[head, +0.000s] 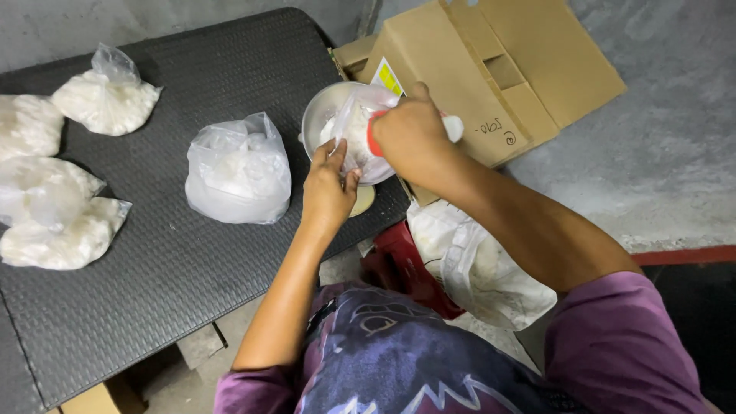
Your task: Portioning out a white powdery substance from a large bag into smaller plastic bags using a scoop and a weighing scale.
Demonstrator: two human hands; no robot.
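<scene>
Left hand pinches the bag open; right hand grips the scoop, powder could spill if the bag slips

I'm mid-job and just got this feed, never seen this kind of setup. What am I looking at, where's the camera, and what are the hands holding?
There is no machine here: a person works with two bare hands, and the one picture comes from a camera on their head, looking down. The left hand pinches the edge of a clear plastic bag that sits in a metal bowl. The right hand grips a scoop with a white handle and red rim, tipped into that bag, which holds white powdery stuff. The bowl stands at the edge of a dark table. On the table lie filled bags: one near the bowl, others at the far left. A cardboard box lies behind the bowl, and a white sack sits on the floor.
</scene>
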